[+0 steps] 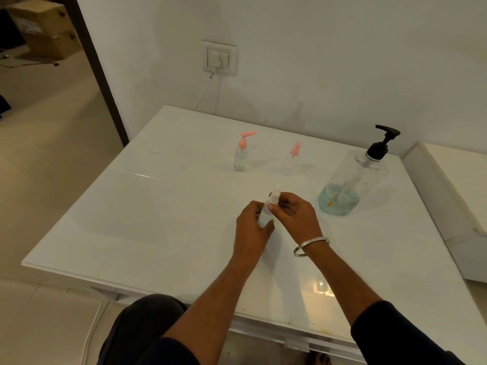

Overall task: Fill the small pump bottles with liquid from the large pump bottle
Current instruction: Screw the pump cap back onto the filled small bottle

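Note:
Over the middle of the white table (158, 219), my left hand (251, 227) grips the body of a small clear bottle with a white cap (271, 204). My right hand (295, 214) pinches that bottle's cap from the right. Most of the bottle's body is hidden by my fingers. The large clear pump bottle (353, 180) with a black pump stands at the right, holding a low layer of bluish liquid. Two small clear bottles with pink pumps stand farther back: one at the left (241, 154) and one to its right (292, 160).
A white wall runs behind the table, with a socket plate (218, 57) and a cable hanging from it. A second white surface (453, 180) adjoins the table's right side. Tiled floor and cardboard boxes (44, 27) lie to the left.

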Tool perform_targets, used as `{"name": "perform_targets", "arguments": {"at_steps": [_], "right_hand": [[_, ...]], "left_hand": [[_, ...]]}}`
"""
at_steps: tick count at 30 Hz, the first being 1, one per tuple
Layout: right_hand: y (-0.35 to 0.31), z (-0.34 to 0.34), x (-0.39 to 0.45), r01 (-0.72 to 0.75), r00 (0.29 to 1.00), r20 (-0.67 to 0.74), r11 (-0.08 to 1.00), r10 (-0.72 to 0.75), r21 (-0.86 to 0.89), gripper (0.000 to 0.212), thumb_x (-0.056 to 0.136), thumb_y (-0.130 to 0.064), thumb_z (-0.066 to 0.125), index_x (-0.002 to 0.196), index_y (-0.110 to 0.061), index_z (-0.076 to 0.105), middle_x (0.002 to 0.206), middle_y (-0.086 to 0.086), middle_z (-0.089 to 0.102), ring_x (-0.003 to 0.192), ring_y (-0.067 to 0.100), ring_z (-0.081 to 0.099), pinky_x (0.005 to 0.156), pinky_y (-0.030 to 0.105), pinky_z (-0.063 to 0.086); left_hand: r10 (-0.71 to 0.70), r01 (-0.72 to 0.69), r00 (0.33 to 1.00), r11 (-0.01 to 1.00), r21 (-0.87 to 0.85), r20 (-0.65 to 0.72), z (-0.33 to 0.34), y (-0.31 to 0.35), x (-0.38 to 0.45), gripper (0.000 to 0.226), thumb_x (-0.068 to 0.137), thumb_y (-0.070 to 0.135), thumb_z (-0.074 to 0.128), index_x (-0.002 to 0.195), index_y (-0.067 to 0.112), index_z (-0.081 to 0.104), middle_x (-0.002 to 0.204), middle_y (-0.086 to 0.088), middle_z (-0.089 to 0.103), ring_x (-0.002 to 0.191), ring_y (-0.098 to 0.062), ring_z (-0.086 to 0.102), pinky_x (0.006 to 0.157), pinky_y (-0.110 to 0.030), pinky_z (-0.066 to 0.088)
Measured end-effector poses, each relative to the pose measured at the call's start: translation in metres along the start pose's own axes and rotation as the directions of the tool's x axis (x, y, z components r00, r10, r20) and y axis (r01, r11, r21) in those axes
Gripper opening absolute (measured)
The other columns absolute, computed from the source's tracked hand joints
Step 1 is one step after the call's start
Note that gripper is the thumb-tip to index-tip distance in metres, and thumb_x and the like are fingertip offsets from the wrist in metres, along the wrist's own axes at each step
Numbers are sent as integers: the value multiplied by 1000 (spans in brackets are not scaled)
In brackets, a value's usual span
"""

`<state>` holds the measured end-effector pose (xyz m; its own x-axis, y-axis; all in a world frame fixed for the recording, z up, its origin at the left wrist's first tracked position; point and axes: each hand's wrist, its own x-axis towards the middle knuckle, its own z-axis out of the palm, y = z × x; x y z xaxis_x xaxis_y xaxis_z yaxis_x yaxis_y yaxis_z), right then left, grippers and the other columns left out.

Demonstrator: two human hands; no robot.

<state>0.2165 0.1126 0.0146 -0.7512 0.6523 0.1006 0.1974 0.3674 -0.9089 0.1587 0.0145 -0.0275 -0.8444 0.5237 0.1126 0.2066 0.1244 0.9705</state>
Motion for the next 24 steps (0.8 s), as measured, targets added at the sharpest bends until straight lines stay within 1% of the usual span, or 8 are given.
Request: {"name": "perform_targets", "arguments": {"at_steps": [3, 6, 10, 14, 16, 18, 21, 24], "right_hand": [[1, 0, 0, 17, 1000, -10, 1000, -17, -26, 33, 80, -22, 70, 110, -13, 64, 101, 1, 69, 93, 7, 65, 80, 9, 50], [-1, 4, -2, 23, 998, -56, 999, -24, -25, 31, 79, -22, 71, 107, -13, 64, 98, -2, 69, 92, 8, 65, 82, 12, 51], [-2, 8, -6, 31, 992, -121, 999, -34, -29, 28, 78, -22, 71, 105, -14, 65, 94, -5, 67, 87, 4, 64, 78, 7, 49], [-5, 13, -8, 18, 984, -174, 1000, -21, -19, 26, 78, -27, 71, 102, -16, 66, 92, -7, 66, 87, 6, 64, 80, 12, 50], [-7, 17, -9, 15, 979, -203, 1000, -18, -19, 26, 79, -27, 71, 102, -16, 66, 91, -8, 65, 86, 5, 63, 78, 8, 48], [-7, 20, -11, 11, 975, -224, 1000, -13, -10, 25, 79, -27, 71, 102, -17, 66, 91, -9, 65, 86, 3, 62, 77, 5, 48], [-4, 24, -14, -10, 969, -248, 1000, 15, 19, 26, 82, -29, 68, 104, -17, 64, 95, -6, 66, 88, 5, 62, 78, 7, 48], [0, 25, -16, -35, 973, -225, 998, 45, 49, 28, 83, -28, 66, 107, -17, 60, 99, -4, 66, 92, 8, 62, 78, 5, 47]], "left_hand": [[1, -1, 1000, 1000, -4, -1, 0, 0, 1, 25, 78, 8, 72, 94, 18, 57, 84, 16, 59, 78, 10, 56, 68, -1, 41], [-7, 7, 1000, 1000, -12, -2, 0, 1, 1, 24, 78, 7, 72, 95, 19, 58, 83, 17, 59, 77, 7, 57, 68, -2, 42], [-7, 8, 1000, 1000, 4, -12, 1, 2, 1, 24, 79, 9, 72, 93, 22, 56, 82, 20, 57, 75, 5, 57, 68, -1, 41], [-3, 3, 1000, 1000, -3, -23, 1, 3, 0, 23, 79, 11, 73, 91, 22, 56, 80, 18, 58, 73, 7, 57, 67, -1, 42], [-6, 5, 999, 1000, -16, -31, 1, 2, 0, 23, 79, 11, 73, 89, 23, 56, 79, 17, 59, 73, 8, 57, 66, -4, 43], [-11, 10, 999, 1000, -27, -36, 2, 3, -1, 22, 80, 13, 72, 90, 24, 56, 80, 16, 60, 74, 4, 58, 66, -5, 45], [-4, 2, 999, 999, -35, -38, 3, 4, -3, 19, 81, 19, 72, 93, 22, 57, 84, 10, 63, 79, -3, 60, 70, -7, 46], [7, -7, 1000, 1000, -10, -26, 4, 2, -2, 18, 82, 21, 71, 94, 20, 57, 88, 6, 65, 81, -7, 61, 73, -13, 50]]}}
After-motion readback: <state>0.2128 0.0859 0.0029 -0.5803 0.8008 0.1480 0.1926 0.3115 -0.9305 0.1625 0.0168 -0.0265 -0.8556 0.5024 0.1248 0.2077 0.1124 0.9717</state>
